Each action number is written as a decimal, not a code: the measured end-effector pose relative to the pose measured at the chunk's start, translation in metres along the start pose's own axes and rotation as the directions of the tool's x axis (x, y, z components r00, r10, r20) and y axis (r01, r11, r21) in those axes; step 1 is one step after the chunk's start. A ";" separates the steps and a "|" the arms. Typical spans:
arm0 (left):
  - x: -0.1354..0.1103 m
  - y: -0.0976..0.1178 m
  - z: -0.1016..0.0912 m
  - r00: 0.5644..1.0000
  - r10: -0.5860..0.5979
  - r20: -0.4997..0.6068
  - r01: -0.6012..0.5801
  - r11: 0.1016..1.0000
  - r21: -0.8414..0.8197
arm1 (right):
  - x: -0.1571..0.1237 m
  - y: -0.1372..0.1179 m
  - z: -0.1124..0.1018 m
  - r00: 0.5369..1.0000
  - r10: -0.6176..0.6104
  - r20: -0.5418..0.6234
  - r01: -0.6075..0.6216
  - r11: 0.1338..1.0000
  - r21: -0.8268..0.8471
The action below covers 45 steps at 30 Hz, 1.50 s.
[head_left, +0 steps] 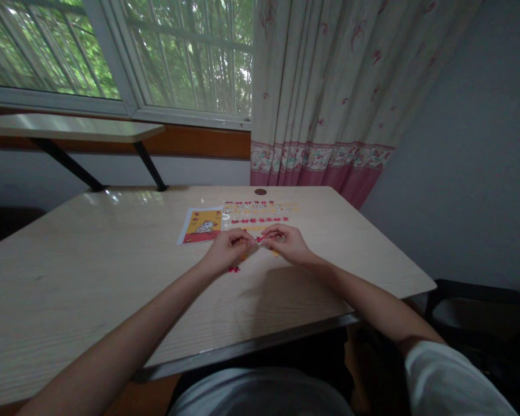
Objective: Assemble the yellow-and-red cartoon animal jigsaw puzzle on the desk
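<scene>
Between the fingertips of both hands is a small red puzzle piece (259,238), held just above the table. My left hand (229,249) pinches it from the left, and my right hand (286,244) pinches it from the right. More red pieces (234,269) lie on the table below my left hand. Beyond the hands runs a row of red puzzle pieces (260,219), with yellow and white pieces (260,207) in rows farther back. Some yellow pieces are partly hidden by the hands. A printed picture (203,225) of a white cartoon animal on yellow and red lies to the left.
The light wooden table (91,277) has its front edge close to my body. A raised shelf (69,127) on black brackets stands at the back left. A curtain (320,104) hangs behind the table, and a dark chair (481,294) stands at the right.
</scene>
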<state>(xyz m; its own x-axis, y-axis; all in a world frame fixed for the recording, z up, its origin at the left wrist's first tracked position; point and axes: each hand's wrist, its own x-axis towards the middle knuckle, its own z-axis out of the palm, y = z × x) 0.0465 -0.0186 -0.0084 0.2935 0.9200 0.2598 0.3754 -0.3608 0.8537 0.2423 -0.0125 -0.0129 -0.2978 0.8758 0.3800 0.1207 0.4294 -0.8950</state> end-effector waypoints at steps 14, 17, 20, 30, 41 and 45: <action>0.004 0.005 -0.003 0.999 -0.045 -0.025 0.041 0.988 -0.152 | -0.003 -0.011 -0.011 0.962 -0.259 0.088 0.254 0.731 -0.634; 0.003 0.007 -0.002 0.998 -0.039 -0.039 0.032 0.986 -0.165 | -0.003 -0.012 -0.012 0.937 -0.332 0.111 0.314 0.657 -0.686; 0.003 0.007 -0.001 0.998 -0.038 -0.049 0.029 0.984 -0.175 | -0.003 -0.010 -0.012 0.875 -0.463 0.142 0.424 0.592 -0.686; 0.001 -0.002 -0.010 0.999 -0.013 -0.030 0.012 1.000 -0.006 | 0.000 -0.012 -0.026 0.838 -0.541 -0.064 0.360 0.638 -0.681; 0.001 -0.004 -0.019 0.998 0.055 0.017 -0.057 0.972 0.228 | 0.000 -0.014 -0.033 0.793 -0.598 -0.121 0.389 0.649 -0.654; 0.001 0.000 -0.019 0.997 0.074 0.025 -0.078 0.962 0.263 | -0.001 -0.015 -0.034 0.796 -0.595 -0.111 0.388 0.642 -0.661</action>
<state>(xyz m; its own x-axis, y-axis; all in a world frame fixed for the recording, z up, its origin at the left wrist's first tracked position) 0.0295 -0.0149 0.0000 0.3420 0.8869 0.3107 0.5697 -0.4586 0.6820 0.2725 -0.0118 0.0077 -0.2036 0.4658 0.8612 0.5879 0.7616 -0.2729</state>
